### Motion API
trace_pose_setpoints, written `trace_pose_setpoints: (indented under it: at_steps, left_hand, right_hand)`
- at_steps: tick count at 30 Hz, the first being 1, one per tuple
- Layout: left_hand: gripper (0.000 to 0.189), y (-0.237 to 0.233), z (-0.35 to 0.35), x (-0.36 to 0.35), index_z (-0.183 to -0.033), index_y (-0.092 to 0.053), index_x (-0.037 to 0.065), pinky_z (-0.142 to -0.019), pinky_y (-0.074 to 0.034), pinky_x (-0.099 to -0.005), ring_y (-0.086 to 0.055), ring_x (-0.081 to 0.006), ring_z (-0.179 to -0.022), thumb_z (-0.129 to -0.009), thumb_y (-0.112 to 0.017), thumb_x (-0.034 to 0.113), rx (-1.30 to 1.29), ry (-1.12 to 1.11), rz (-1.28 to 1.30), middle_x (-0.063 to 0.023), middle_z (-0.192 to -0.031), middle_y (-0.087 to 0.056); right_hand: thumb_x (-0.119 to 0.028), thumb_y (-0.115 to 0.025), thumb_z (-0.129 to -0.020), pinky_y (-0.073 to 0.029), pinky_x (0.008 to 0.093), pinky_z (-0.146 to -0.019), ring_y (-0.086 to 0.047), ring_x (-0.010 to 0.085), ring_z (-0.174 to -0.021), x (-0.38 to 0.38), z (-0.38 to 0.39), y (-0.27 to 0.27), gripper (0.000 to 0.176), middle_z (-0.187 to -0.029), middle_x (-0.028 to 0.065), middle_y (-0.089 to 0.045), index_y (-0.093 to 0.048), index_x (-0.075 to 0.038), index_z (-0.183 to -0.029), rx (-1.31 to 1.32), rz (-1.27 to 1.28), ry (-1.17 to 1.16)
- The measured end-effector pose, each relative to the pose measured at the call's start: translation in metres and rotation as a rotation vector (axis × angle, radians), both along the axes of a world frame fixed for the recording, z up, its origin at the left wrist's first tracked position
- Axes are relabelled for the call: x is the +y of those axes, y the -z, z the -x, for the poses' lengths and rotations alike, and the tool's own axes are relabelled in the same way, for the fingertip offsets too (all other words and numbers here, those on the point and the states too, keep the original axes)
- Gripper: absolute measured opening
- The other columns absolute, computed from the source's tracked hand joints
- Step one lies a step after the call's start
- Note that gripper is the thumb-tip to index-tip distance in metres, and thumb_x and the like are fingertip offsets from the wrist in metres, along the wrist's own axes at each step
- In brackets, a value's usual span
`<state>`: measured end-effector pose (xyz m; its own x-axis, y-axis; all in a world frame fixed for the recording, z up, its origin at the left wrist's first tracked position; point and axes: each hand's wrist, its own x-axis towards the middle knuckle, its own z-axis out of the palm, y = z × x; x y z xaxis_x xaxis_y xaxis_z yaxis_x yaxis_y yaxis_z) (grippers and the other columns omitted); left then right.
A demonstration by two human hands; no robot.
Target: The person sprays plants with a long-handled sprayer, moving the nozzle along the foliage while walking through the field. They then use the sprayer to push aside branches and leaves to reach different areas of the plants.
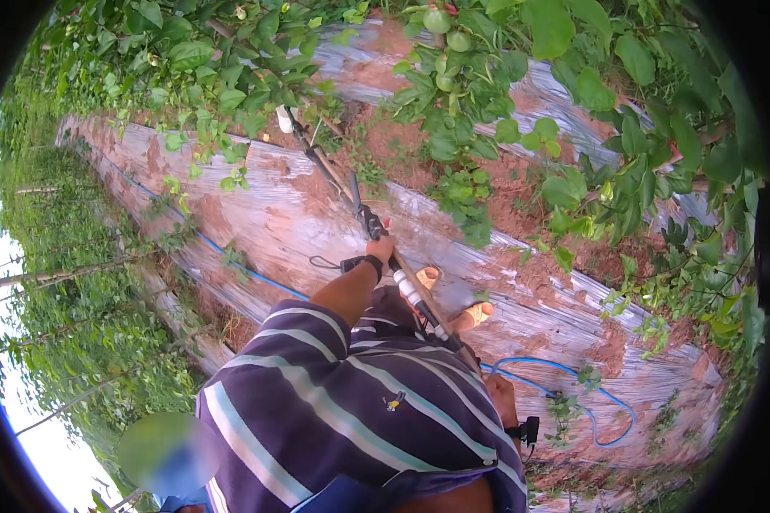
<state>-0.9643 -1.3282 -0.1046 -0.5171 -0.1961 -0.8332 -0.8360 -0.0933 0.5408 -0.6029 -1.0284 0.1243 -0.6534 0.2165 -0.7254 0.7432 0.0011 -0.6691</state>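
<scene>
The left hand (382,250) clasps a long pole tool (411,288) slanting over plastic mulch sheeting (287,222), while the right hand (502,398) sits near its rear end, grip unclear.

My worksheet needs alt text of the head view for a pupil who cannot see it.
Seen from above, the left hand has a long tool in its grip; the right hand is beside a striped shirt, near the tool's rear end. A blue hose lies on soil-streaked sheeting, and green fruit hangs among leaves.
</scene>
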Motion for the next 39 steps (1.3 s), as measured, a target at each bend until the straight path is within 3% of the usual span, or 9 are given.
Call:
trace_pose_setpoints:
  at_steps: [5,13,16,23,28,32,35,37,39]
  left_hand:
    - [0.022,-0.025,0.013,0.011,-0.090,-0.052,0.005,-0.056,-0.050,-0.0430,-0.054,-0.0239,-0.063,-0.076,-0.066,0.016,-0.075,-0.178,-0.181,-0.0067,-0.076,-0.051]
    - [0.021,-0.026,0.027,0.003,-0.091,-0.053,0.007,-0.060,-0.048,-0.0392,-0.055,-0.0220,-0.066,-0.077,-0.067,0.016,-0.100,-0.227,-0.251,-0.0057,-0.077,-0.051]
    - [0.023,0.023,0.022,-0.002,-0.093,-0.055,0.007,-0.061,-0.049,-0.0389,-0.057,-0.0217,-0.068,-0.079,-0.069,0.018,-0.112,-0.194,-0.324,-0.0063,-0.080,-0.054]
    - [0.040,-0.015,0.013,-0.017,-0.103,-0.058,0.004,-0.070,-0.056,-0.0392,-0.065,-0.0248,-0.074,-0.081,-0.070,0.035,-0.057,0.123,-0.283,-0.0124,-0.092,-0.065]
    - [0.053,-0.074,0.008,-0.035,-0.114,-0.050,-0.002,-0.063,-0.057,-0.0436,-0.069,-0.0320,-0.076,-0.084,-0.064,0.039,-0.024,0.121,-0.128,-0.0205,-0.095,-0.065]
    - [0.055,-0.040,-0.004,-0.060,-0.119,-0.048,0.000,-0.064,-0.057,-0.0443,-0.069,-0.0315,-0.077,-0.084,-0.065,0.039,0.035,0.161,-0.120,-0.0195,-0.101,-0.063]
    - [0.043,-0.052,-0.023,-0.068,-0.114,-0.051,0.003,-0.064,-0.057,-0.0440,-0.068,-0.0292,-0.074,-0.086,-0.064,0.033,0.051,0.184,-0.082,-0.0157,-0.100,-0.063]
    - [0.017,-0.054,-0.042,-0.077,-0.096,-0.059,0.006,-0.063,-0.056,-0.0444,-0.069,-0.0273,-0.072,-0.089,-0.060,0.021,0.107,0.407,-0.024,-0.0132,-0.087,-0.067]
    - [0.020,-0.081,-0.060,-0.077,-0.098,-0.061,0.002,-0.057,-0.056,-0.0441,-0.070,-0.0277,-0.069,-0.087,-0.061,0.020,-0.025,0.252,-0.009,-0.0149,-0.084,-0.067]
  right_hand:
    - [-0.027,-0.065,-0.087,-0.042,0.0361,-0.055,-0.051,0.0178,-0.056,-0.003,0.042,-0.046,0.030,-0.061,0.0128,-0.058,-0.064,0.002,-0.079,0.009,-0.212,-0.268]
    - [-0.026,-0.066,-0.085,-0.044,0.0454,-0.062,-0.057,0.0451,-0.071,-0.022,0.066,-0.061,0.026,-0.075,0.0256,-0.060,-0.062,0.000,-0.086,0.007,-0.448,-0.413]
    - [-0.024,-0.065,-0.085,-0.045,0.0451,-0.063,-0.059,0.0439,-0.072,-0.023,0.065,-0.062,0.024,-0.076,0.0250,-0.060,-0.063,0.000,-0.087,0.047,-0.470,-0.405]
    - [-0.022,-0.062,-0.085,-0.047,0.0446,-0.065,-0.060,0.0438,-0.076,-0.016,0.065,-0.058,0.021,-0.079,0.0268,-0.061,-0.064,-0.001,-0.089,0.058,-0.475,-0.409]
    - [-0.022,-0.066,-0.081,-0.047,0.0406,-0.064,-0.064,0.0363,-0.071,0.005,0.069,-0.046,0.023,-0.078,0.0249,-0.063,-0.065,0.000,-0.087,0.063,-0.405,-0.389]
    - [-0.023,-0.068,-0.080,-0.048,0.0389,-0.063,-0.064,0.0326,-0.068,0.034,0.070,-0.021,0.023,-0.075,0.0237,-0.064,-0.066,-0.001,-0.086,0.208,-0.398,-0.412]
    - [-0.027,-0.070,-0.080,-0.047,0.0387,-0.061,-0.063,0.0328,-0.065,0.057,0.073,-0.003,0.027,-0.070,0.0230,-0.061,-0.066,0.000,-0.084,0.221,-0.491,-0.544]
    - [-0.031,-0.069,-0.082,-0.044,0.0402,-0.057,-0.059,0.0333,-0.060,0.067,0.077,0.007,0.034,-0.066,0.0225,-0.059,-0.063,0.002,-0.078,0.310,-0.538,-0.591]
    - [-0.032,-0.067,-0.084,-0.040,0.0423,-0.054,-0.054,0.0325,-0.055,0.069,0.083,0.002,0.040,-0.063,0.0222,-0.056,-0.060,0.005,-0.071,0.333,-0.539,-0.587]
